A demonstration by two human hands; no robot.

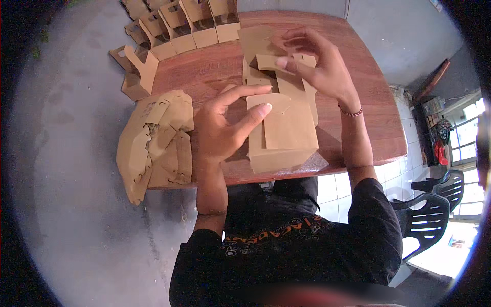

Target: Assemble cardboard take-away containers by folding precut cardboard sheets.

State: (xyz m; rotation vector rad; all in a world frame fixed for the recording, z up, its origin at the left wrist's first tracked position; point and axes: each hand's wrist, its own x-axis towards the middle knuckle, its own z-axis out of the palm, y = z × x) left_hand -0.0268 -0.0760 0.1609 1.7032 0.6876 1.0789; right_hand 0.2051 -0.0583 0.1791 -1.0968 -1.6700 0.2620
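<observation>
A half-folded brown kraft cardboard box [284, 130] lies on the reddish-brown wooden desk [373, 107] at its near edge, right in front of the person, its long axis running away from the body, with its closed bottom end toward the person and its loose flaps pointing toward the far side of the desk. The left hand [227, 123] rests flat and open on the box's left side, fingers spread, thumb pressing the top panel, clasping nothing. The right hand [317, 61], a beaded bracelet [351, 111] at its wrist, pinches one of the far flaps between thumb and fingers and bends it. I cannot tell whether anything lies inside the box. To the left, hanging over the desk's edge, is a loose stack of flat die-cut cardboard blanks [153, 143]; their number cannot be counted. Along the far left edge stands a row of finished handled cardboard carriers [184, 28], about six in view, all open-topped. Two dark plastic chairs [434, 204] stand on the tiled floor at the right.
</observation>
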